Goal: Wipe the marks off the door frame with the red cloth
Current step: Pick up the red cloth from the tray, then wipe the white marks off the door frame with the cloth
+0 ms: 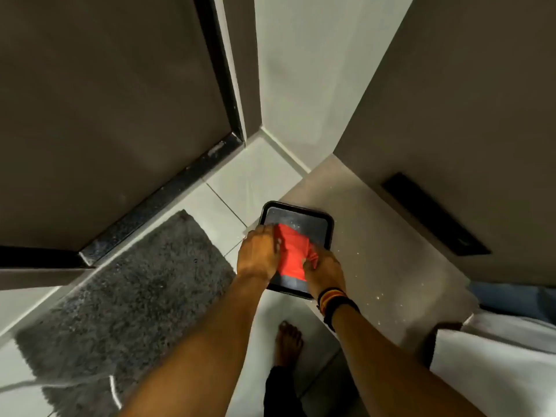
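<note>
The red cloth (291, 251) lies folded over a black tray (326, 228) that sits at the corner of a beige counter. My left hand (259, 255) grips the cloth's left edge. My right hand (323, 272), with dark and striped bands on its wrist, pinches the cloth's right side. The dark door frame (224, 64) runs up the left half of the view, with its black threshold strip (162, 200) along the floor. I cannot make out marks on it from here.
A grey shaggy mat (120, 299) lies on the pale tiled floor before the door. The beige counter (379, 254) carries white specks, and a black slot (433, 212) sits in the wall above it. White fabric (493, 365) hangs at lower right. My bare foot (288, 341) stands below the tray.
</note>
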Tool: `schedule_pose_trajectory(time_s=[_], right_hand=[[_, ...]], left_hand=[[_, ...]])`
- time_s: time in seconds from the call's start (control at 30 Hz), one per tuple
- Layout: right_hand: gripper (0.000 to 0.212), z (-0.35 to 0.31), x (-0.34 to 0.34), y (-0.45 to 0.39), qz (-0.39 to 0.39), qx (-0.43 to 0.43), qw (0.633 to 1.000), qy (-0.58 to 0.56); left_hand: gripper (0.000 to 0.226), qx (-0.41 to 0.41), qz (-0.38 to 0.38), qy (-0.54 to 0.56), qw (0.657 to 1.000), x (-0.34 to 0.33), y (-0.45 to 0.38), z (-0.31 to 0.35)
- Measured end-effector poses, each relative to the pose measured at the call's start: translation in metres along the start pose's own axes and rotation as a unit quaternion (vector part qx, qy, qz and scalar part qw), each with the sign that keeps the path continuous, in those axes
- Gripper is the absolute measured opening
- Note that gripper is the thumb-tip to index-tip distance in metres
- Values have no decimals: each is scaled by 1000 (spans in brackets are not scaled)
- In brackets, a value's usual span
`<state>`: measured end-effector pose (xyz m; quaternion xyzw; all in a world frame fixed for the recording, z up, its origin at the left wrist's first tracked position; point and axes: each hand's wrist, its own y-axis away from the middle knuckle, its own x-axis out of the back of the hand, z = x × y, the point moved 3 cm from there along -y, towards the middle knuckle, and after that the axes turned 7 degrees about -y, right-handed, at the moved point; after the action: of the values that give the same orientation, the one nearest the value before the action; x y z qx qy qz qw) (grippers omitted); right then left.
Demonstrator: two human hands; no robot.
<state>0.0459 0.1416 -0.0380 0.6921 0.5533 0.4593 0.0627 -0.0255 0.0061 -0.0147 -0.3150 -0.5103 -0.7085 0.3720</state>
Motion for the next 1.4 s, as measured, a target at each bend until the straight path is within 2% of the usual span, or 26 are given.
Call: schedule_pose_trajectory(time_s=[0.1, 0.23, 0.33, 0.5, 0.57, 0.63, 0.7, 0.77, 0.97, 1.13, 1.4], right_hand=[[42, 13, -13, -26, 15, -22, 1000, 13], [60, 25, -28, -53, 6, -39, 998, 57], [44, 24, -29, -62, 15, -47, 997, 60], [11, 8, -14, -56, 42, -47, 998, 2], [9, -8, -1, -48, 46, -27, 999, -9], [18, -28, 11, -39, 47, 5, 999, -19], [4, -60, 28, -26, 55, 41, 997, -35], [13, -98, 44, -14, 70, 83, 993, -44], [21, -224, 80, 39, 122, 193, 969, -93], [23, -354, 105, 126, 139, 312, 934, -102], [20, -575, 124, 341, 141, 523, 831, -128]], left_hand=[[41, 32, -13, 39, 999, -23, -23, -10], [43, 62, -50, 41, 996, -51, -43, -18], [37, 71, -52, 26, 996, -60, -49, -21], [25, 90, -42, 75, 992, -44, -48, -21], [25, 90, -27, 100, 991, -24, -42, -20], [26, 90, -2, 127, 988, -1, -37, -19], [24, 85, 32, 154, 984, 33, -29, -18], [21, 74, 71, 167, 981, 77, -21, -17], [20, 39, 196, 177, 964, 220, 23, -27], [17, 1, 308, 159, 938, 366, 97, -57], [20, -20, 510, 147, 848, 600, 291, -146]])
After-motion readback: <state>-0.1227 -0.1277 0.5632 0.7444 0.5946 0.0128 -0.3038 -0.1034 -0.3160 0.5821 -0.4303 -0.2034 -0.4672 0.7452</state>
